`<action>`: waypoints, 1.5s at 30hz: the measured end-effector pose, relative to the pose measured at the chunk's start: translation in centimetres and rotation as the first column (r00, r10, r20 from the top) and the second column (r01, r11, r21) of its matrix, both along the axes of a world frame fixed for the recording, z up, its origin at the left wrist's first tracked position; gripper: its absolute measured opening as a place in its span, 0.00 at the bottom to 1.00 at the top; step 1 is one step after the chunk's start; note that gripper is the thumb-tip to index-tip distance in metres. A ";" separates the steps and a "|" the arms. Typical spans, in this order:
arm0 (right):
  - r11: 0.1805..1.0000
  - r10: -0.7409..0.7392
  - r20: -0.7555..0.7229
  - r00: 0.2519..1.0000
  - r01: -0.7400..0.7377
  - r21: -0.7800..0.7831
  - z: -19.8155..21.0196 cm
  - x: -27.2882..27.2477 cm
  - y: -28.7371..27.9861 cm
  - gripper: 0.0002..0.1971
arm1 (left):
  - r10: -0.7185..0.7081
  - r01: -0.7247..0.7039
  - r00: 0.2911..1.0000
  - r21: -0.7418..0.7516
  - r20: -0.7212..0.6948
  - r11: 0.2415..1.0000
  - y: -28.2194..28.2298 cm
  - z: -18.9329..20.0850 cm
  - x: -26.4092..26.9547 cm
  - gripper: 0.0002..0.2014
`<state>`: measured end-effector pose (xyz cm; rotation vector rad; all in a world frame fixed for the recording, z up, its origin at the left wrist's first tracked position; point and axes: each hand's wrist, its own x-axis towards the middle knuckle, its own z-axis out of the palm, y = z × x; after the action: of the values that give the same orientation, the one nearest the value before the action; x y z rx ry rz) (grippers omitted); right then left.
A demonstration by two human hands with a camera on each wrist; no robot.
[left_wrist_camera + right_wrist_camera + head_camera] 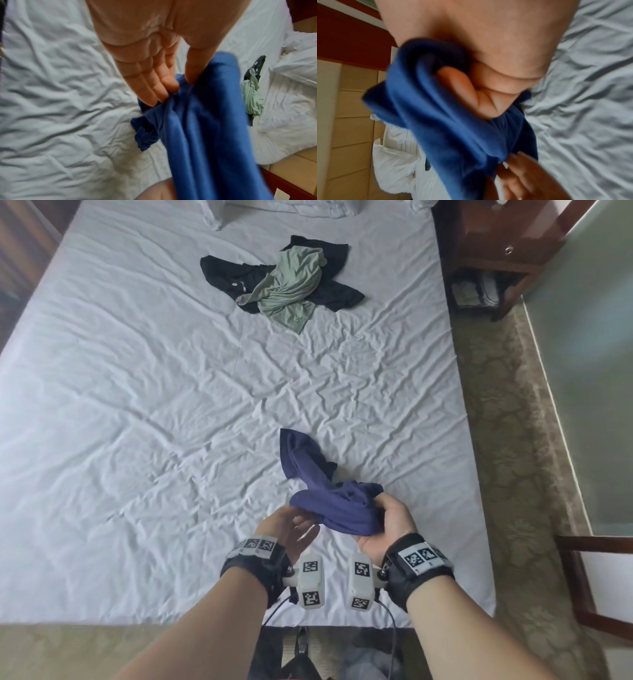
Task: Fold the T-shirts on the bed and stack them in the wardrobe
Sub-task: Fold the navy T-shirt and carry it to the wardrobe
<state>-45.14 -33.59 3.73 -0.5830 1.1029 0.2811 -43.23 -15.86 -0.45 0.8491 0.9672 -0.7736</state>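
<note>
Right hand [388,523] clamped round blue T-shirt [337,508], left hand [289,525] pinching it, grip plain only in wrist view

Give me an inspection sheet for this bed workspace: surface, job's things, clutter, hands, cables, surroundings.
Surface: white bed sheet, wrinkled.
Job's things: navy T-shirt bunched, partly lifted near the foot edge; green T-shirt crumpled on top of a black shirt; none folded.
Clutter: white bedding bunched at the head end.
Hands: right hand grips the navy T-shirt; left hand pinches its fabric.
Cables: thin black cables hang below the wrists.
Surroundings: wooden nightstand, chair, patterned carpet; wardrobe not in view.
</note>
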 end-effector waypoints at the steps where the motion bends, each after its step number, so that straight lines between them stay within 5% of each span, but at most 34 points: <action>1: 1.000 -0.018 0.004 1.000 0.018 -0.019 -0.1 -0.2 -0.4 0.16 | -0.025 0.025 0.999 -0.015 0.033 1.000 0.2 0.1 0.1 0.02; 8: 0.999 0.008 -0.030 1.000 -0.010 -0.048 -0.6 -1.6 -1.3 0.11 | -0.205 0.205 0.975 -0.009 -0.082 0.979 -1.3 0.6 0.3 0.22; 14: 0.996 0.070 -0.001 0.998 -0.070 -0.049 -0.7 -2.0 -1.7 0.15 | -0.170 0.180 0.978 0.076 -0.124 0.981 -2.5 -0.1 -0.7 0.05; 18: 0.969 0.080 -0.117 0.990 -0.105 -0.223 -2.4 -2.6 -2.6 0.11 | -0.103 0.104 0.995 0.088 -0.018 0.991 -2.7 -0.7 -1.1 0.12; 20: 0.815 0.251 -0.331 0.910 -0.383 -0.434 -4.2 -2.8 -3.3 0.19 | -0.150 0.148 0.989 0.098 0.013 0.984 -2.7 -0.1 -1.1 0.11; 22: 0.482 0.422 -0.553 0.719 -0.694 -0.535 -4.6 -2.9 -3.5 0.33 | -0.190 0.185 0.982 0.158 0.016 0.970 -2.8 -0.3 -0.9 0.10; 24: 0.266 0.556 -0.523 0.646 -0.734 -0.624 -4.4 -2.6 -2.9 0.36 | -0.211 0.207 0.977 0.190 0.004 0.960 -2.8 -0.4 -1.1 0.14; 27: 0.274 0.812 -0.263 0.520 -0.740 -0.615 -4.3 -1.9 -1.3 0.36 | -0.234 0.228 0.972 0.139 0.029 0.964 -3.1 -0.1 -1.6 0.17; 30: 0.082 0.916 -0.279 0.289 -0.814 -0.575 -4.7 -2.0 -0.1 0.36 | -0.193 0.188 0.979 0.076 0.060 0.979 -3.0 0.4 -1.9 0.18; 32: -0.027 0.919 -0.338 0.205 -0.821 -0.571 -4.4 -2.2 0.3 0.30 | -0.188 0.183 0.981 0.081 0.056 0.980 -2.7 0.2 -1.8 0.17; 40: -0.264 0.816 -0.571 0.090 -0.820 -0.508 -5.6 -4.0 0.0 0.15 | -0.261 0.263 0.965 0.174 -0.032 0.949 -1.4 -1.8 -2.8 0.11; 45: -0.241 0.814 -0.576 0.072 -0.861 -0.449 -7.0 -5.3 -0.4 0.12 | -0.294 0.315 0.947 0.204 -0.128 0.927 -1.1 -4.4 -3.7 0.11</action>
<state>-50.43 -33.97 -3.29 -2.2299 0.5546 1.1535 -46.92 -16.92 -4.85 1.1863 1.0325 -0.9918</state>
